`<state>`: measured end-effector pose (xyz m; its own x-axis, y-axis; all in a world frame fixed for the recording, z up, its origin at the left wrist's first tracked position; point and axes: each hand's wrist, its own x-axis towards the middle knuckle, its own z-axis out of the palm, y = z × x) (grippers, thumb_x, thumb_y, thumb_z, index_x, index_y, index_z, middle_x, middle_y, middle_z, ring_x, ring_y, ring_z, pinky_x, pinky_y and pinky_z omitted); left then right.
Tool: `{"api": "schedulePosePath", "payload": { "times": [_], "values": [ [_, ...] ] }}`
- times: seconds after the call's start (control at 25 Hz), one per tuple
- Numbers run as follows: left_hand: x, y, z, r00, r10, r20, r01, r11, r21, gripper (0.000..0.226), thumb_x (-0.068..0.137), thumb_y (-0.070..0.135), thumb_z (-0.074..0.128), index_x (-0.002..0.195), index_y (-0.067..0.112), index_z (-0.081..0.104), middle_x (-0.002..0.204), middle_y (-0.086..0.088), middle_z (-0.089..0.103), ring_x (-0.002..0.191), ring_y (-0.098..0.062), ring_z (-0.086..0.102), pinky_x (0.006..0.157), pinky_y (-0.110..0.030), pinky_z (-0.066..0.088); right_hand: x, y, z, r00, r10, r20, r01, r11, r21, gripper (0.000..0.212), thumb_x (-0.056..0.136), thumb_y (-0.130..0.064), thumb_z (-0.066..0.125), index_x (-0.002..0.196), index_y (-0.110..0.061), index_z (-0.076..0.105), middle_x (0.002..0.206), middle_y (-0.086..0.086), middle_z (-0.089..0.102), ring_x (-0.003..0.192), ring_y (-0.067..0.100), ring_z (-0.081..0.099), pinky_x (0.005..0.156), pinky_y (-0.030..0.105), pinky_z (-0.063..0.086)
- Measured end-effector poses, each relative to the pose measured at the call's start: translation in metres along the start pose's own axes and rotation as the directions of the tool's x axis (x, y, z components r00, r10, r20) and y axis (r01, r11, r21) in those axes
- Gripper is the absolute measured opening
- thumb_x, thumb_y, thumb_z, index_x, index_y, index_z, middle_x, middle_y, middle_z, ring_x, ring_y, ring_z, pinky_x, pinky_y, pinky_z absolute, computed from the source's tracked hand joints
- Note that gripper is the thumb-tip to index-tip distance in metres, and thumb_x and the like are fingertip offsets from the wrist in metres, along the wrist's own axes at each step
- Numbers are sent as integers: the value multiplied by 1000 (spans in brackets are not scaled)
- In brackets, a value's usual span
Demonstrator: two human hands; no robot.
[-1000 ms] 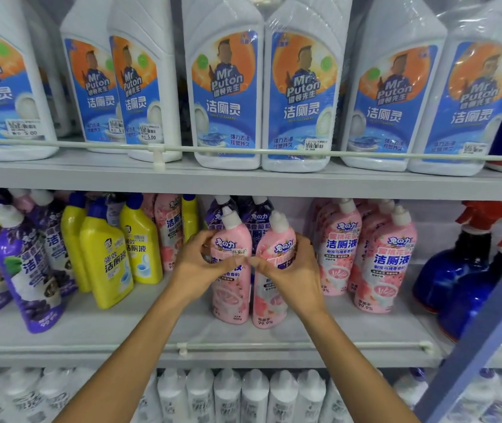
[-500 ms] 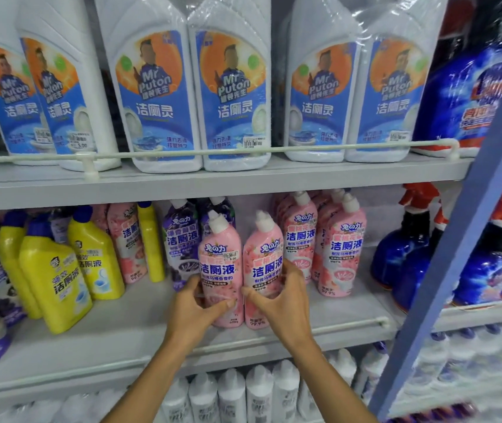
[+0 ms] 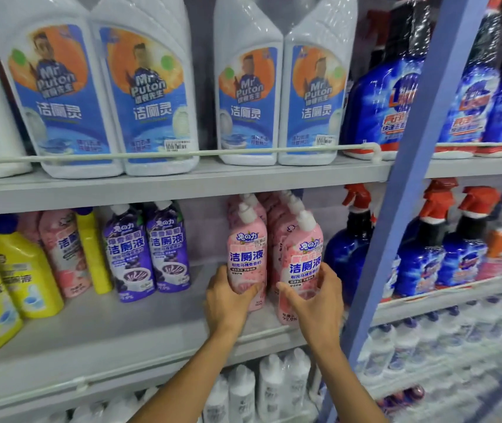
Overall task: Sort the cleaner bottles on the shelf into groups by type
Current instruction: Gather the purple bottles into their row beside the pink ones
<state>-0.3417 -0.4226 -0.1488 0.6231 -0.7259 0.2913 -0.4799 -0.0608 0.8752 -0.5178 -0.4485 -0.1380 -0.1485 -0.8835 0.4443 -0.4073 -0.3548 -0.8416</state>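
On the middle shelf [image 3: 97, 340] my left hand [image 3: 227, 300] grips the lower part of one pink cleaner bottle [image 3: 246, 248]. My right hand [image 3: 317, 303] grips a second pink bottle [image 3: 303, 254] just to its right. Both bottles stand upright in front of more pink bottles [image 3: 277, 218] at the right end of the shelf. Two purple bottles [image 3: 149, 251] stand to the left, apart from the pink group. Further left, a lone pink bottle [image 3: 63, 251] stands among yellow bottles [image 3: 21, 273].
Large white Mr Puton bottles [image 3: 149, 96] fill the upper shelf behind a rail. A blue upright post [image 3: 396, 215] rises just right of my right hand. Beyond it stand dark blue spray bottles with red triggers [image 3: 426, 248]. Small white bottles [image 3: 268, 386] line the shelf below.
Both hands carried the two pink bottles to the right, up against the other pink bottles. The purple bottles behind them now stand exposed on the left. My view swung right.
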Motion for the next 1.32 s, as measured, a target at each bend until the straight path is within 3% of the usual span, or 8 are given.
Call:
{"api": "schedulePosePath", "payload": {
  "times": [0.16, 0.36, 0.52, 0.72, 1.0, 1.32],
  "values": [
    [6, 7, 16, 996, -35, -88, 38, 999, 34, 58, 62, 44, 92, 104, 20, 60, 101, -4, 70, 90, -30, 69, 73, -41, 58, 18, 3, 0, 999, 30, -15, -30, 999, -29, 93, 66, -57, 91, 141, -24, 48, 130, -3, 53, 119, 17, 57, 89, 38, 54],
    [5, 14, 24, 992, -40, -118, 50, 996, 80, 60, 67, 39, 92, 108, 10, 59, 105, -12, 68, 93, -34, 67, 72, -36, 52, 14, 4, 5, 999, 20, -30, -21, 999, -31, 94, 70, -55, 89, 145, -22, 44, 132, -2, 52, 119, 17, 56, 84, 33, 49],
    [5, 11, 25, 996, -9, -90, 16, 997, 79, 59, 71, 41, 90, 112, 11, 61, 107, -12, 70, 95, -33, 67, 75, -34, 51, 15, 11, -2, 1000, 8, 27, -8, 1000, 27, 92, 71, -53, 89, 147, -25, 44, 135, -2, 53, 117, 8, 53, 89, 31, 50],
    [3, 19, 29, 997, -9, -78, 16, 996, 86, 61, 72, 45, 88, 116, 12, 62, 109, -10, 69, 97, -31, 68, 79, -36, 54, 14, 12, 3, 999, 45, -7, -44, 998, 48, 90, 71, -45, 92, 145, -23, 47, 131, -1, 56, 118, 14, 56, 94, 38, 54],
    [5, 15, 30, 996, -32, -89, 39, 996, 74, 62, 69, 47, 89, 114, 14, 62, 107, -8, 72, 94, -30, 70, 79, -42, 59, 9, -1, 10, 990, 143, -5, -141, 979, 147, 90, 67, -35, 97, 143, -26, 49, 127, -1, 56, 112, 14, 59, 96, 37, 54],
    [14, 5, 26, 997, -27, -70, 34, 994, 103, 59, 69, 44, 90, 110, 15, 60, 107, -7, 73, 97, -29, 70, 83, -44, 59, 3, -9, 14, 990, 139, -19, -136, 984, 116, 88, 69, -31, 96, 143, -22, 49, 128, 1, 55, 108, 10, 54, 96, 40, 55]
  ]
}}
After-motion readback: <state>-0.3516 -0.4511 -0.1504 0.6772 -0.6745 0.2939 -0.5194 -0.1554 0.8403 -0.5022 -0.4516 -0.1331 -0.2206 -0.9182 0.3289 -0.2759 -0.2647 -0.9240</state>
